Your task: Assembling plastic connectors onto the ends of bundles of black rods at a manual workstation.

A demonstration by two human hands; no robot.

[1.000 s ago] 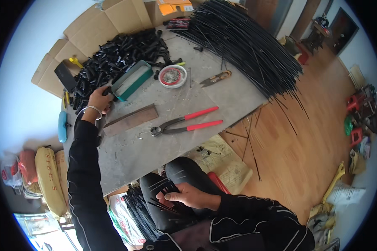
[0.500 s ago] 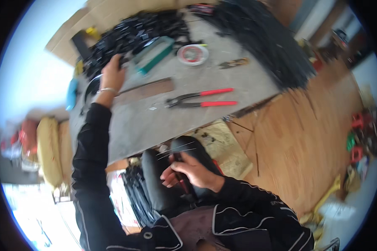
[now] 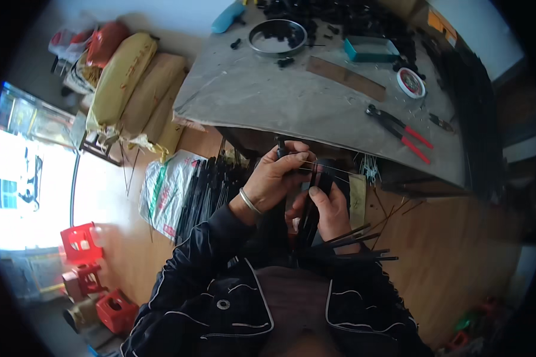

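Note:
Over my lap, my left hand [image 3: 275, 174] is closed on a small black part [image 3: 281, 150], which points up from between thumb and fingers. Close beside it on the right, my right hand [image 3: 332, 209] grips slim black rods [image 3: 307, 221] that fan out below toward the lower right. Thin pale wires [image 3: 335, 168] stick out between the two hands; which fingers pinch them I cannot tell. On the grey table ahead lie red-handled pliers [image 3: 404, 135], a flat brown strip [image 3: 346, 78], a round tray [image 3: 277, 39] with black pieces in it and a green box [image 3: 372, 50].
The table's near edge runs just beyond my hands. Bundled black rods [image 3: 211, 190] rest on the left by a white sack [image 3: 165, 191]. Full sacks [image 3: 122, 77] lie farther left, above red stools [image 3: 82, 244]. A round white container [image 3: 411, 83] stands on the table's right.
My left hand has come back from the heap of black parts on the table to beside my right hand, with a black part in it. The view has swung left.

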